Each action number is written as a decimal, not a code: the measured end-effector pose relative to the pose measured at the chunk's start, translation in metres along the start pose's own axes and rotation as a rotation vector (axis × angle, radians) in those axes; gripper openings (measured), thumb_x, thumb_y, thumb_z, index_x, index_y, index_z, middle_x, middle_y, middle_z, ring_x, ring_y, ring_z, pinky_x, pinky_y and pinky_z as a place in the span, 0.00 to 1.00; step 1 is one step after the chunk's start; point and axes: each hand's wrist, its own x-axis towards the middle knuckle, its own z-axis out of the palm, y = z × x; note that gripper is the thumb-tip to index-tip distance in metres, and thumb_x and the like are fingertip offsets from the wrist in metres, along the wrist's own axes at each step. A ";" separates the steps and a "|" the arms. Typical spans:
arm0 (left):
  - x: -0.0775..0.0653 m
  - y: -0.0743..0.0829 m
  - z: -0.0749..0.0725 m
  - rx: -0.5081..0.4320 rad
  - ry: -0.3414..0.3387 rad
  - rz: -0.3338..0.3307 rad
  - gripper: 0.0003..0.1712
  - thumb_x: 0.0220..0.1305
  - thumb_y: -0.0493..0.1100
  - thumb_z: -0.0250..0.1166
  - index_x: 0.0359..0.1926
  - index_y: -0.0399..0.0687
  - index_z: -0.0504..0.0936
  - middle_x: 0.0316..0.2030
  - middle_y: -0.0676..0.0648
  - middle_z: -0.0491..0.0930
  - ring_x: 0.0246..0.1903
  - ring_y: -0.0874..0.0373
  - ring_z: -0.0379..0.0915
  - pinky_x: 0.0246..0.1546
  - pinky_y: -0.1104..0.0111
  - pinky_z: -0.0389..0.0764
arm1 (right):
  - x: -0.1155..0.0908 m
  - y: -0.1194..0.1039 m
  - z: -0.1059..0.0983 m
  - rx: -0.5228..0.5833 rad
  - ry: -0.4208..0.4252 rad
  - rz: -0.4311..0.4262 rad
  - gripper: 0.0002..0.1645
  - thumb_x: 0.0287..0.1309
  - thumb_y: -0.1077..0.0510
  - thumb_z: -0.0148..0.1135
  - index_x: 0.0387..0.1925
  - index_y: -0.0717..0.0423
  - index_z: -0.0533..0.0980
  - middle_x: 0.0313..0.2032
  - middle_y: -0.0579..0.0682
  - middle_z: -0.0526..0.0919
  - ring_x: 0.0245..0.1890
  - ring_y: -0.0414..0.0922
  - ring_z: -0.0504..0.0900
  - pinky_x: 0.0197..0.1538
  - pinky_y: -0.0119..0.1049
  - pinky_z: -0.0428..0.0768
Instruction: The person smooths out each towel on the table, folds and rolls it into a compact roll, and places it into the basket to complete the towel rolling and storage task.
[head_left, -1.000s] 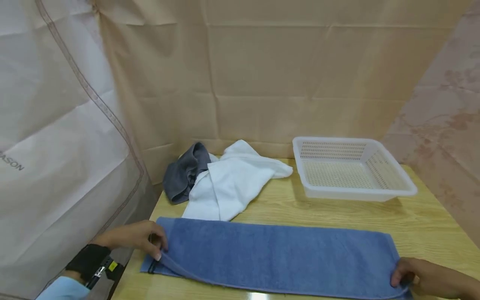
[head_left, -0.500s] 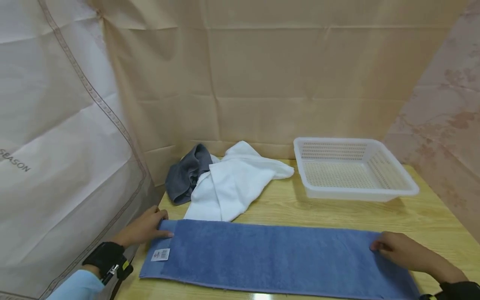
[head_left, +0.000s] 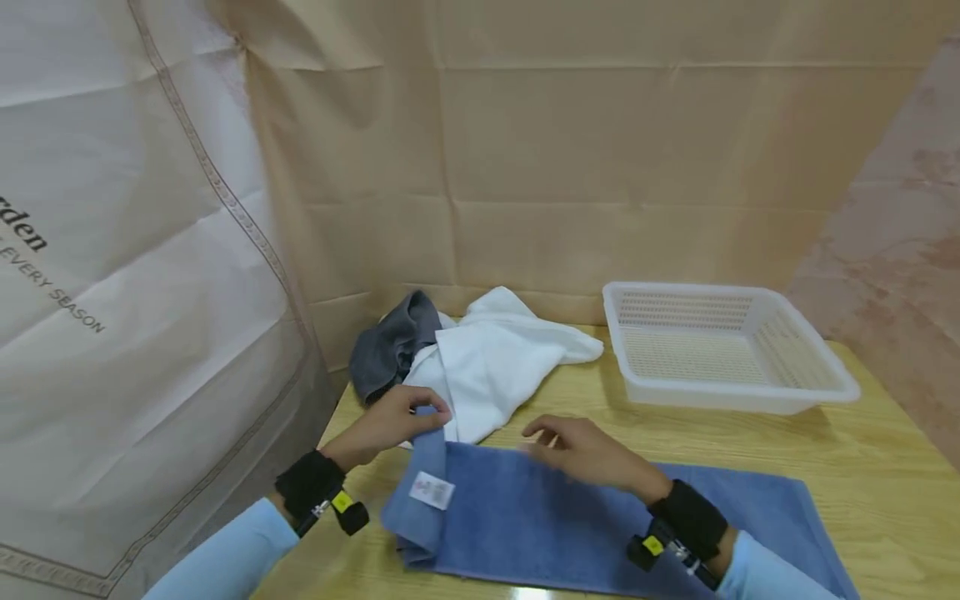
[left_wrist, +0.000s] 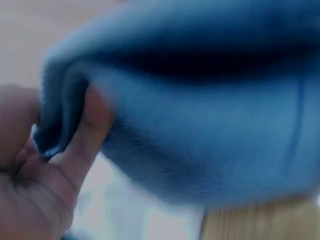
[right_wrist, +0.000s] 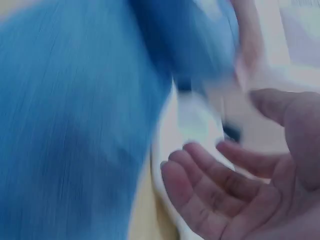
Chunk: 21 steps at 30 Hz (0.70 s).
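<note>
A long folded blue towel (head_left: 510,517) lies across the front of the table, its left end raised and turned in, with a white label (head_left: 431,490) on that end. My left hand (head_left: 386,427) pinches the far corner of the raised end. Close up in the left wrist view, the towel's layers (left_wrist: 210,130) pass between the thumb and fingers of that hand (left_wrist: 45,185). Over the far edge of the towel hovers my right hand (head_left: 588,452), fingers slightly bent. The right wrist view shows this hand (right_wrist: 235,195) holding nothing, beside the blurred towel (right_wrist: 75,115).
Behind the towel a crumpled white towel (head_left: 502,350) lies against a dark grey cloth (head_left: 390,346). A white perforated plastic basket (head_left: 742,392) stands at the back right of the wooden table (head_left: 862,467). Hanging sheets enclose the back and sides.
Both hands have moved inward. The left has lifted the towel's left end and brought it rightward; the right has let go of the right end and come left to mid-towel.
</note>
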 end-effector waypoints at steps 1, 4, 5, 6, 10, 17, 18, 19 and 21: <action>0.007 0.005 0.011 -0.070 -0.005 -0.007 0.12 0.73 0.46 0.66 0.48 0.41 0.86 0.39 0.42 0.82 0.28 0.55 0.78 0.34 0.55 0.84 | 0.008 -0.009 0.010 0.049 -0.012 0.021 0.27 0.73 0.41 0.59 0.62 0.53 0.76 0.45 0.52 0.84 0.37 0.49 0.85 0.34 0.42 0.83; 0.023 0.016 0.036 -0.255 -0.037 -0.026 0.16 0.73 0.46 0.66 0.51 0.38 0.85 0.40 0.41 0.86 0.26 0.51 0.83 0.34 0.53 0.86 | 0.028 -0.029 0.033 0.060 -0.004 0.028 0.38 0.68 0.35 0.63 0.66 0.56 0.72 0.37 0.49 0.84 0.31 0.46 0.84 0.30 0.40 0.81; 0.027 0.018 0.041 -0.301 -0.044 -0.027 0.17 0.73 0.47 0.66 0.53 0.38 0.84 0.41 0.40 0.86 0.28 0.49 0.85 0.35 0.53 0.86 | 0.032 -0.032 0.037 0.016 0.023 0.008 0.39 0.67 0.35 0.64 0.67 0.57 0.72 0.33 0.47 0.83 0.27 0.43 0.82 0.27 0.38 0.79; 0.030 0.019 0.045 -0.324 -0.049 -0.021 0.18 0.73 0.48 0.66 0.54 0.39 0.84 0.41 0.40 0.87 0.30 0.49 0.86 0.38 0.53 0.86 | 0.036 -0.035 0.040 -0.035 0.055 -0.014 0.37 0.66 0.38 0.67 0.65 0.58 0.73 0.29 0.46 0.81 0.23 0.42 0.80 0.25 0.37 0.76; 0.040 0.011 0.049 -0.217 -0.075 0.032 0.23 0.74 0.54 0.63 0.59 0.44 0.83 0.49 0.43 0.83 0.42 0.48 0.82 0.44 0.54 0.85 | 0.040 -0.031 0.040 -0.239 0.217 -0.071 0.12 0.65 0.53 0.71 0.41 0.56 0.80 0.18 0.42 0.70 0.16 0.36 0.69 0.23 0.31 0.65; 0.052 -0.035 0.033 0.134 -0.284 0.088 0.26 0.62 0.65 0.71 0.49 0.52 0.82 0.45 0.56 0.74 0.46 0.60 0.69 0.48 0.63 0.72 | 0.027 -0.032 0.018 -0.162 0.250 -0.075 0.15 0.71 0.58 0.63 0.26 0.51 0.74 0.19 0.41 0.64 0.18 0.37 0.68 0.27 0.33 0.67; 0.053 -0.042 0.032 0.143 -0.320 0.089 0.28 0.59 0.67 0.72 0.45 0.50 0.81 0.40 0.57 0.74 0.41 0.61 0.70 0.44 0.65 0.72 | 0.024 -0.034 0.015 -0.140 0.250 -0.066 0.16 0.72 0.56 0.62 0.25 0.51 0.74 0.19 0.41 0.64 0.19 0.37 0.69 0.28 0.33 0.69; 0.053 -0.048 0.031 0.140 -0.353 0.088 0.29 0.58 0.68 0.72 0.43 0.50 0.81 0.37 0.57 0.74 0.38 0.62 0.71 0.40 0.67 0.72 | 0.022 -0.037 0.011 -0.101 0.247 -0.056 0.16 0.73 0.55 0.62 0.25 0.52 0.74 0.19 0.41 0.65 0.20 0.38 0.71 0.29 0.34 0.70; 0.053 -0.054 0.030 0.144 -0.408 0.101 0.30 0.55 0.69 0.73 0.39 0.49 0.81 0.34 0.56 0.74 0.34 0.62 0.70 0.37 0.68 0.71 | 0.015 -0.044 0.003 -0.028 0.243 -0.031 0.17 0.73 0.54 0.61 0.26 0.53 0.74 0.20 0.43 0.69 0.23 0.41 0.75 0.31 0.36 0.72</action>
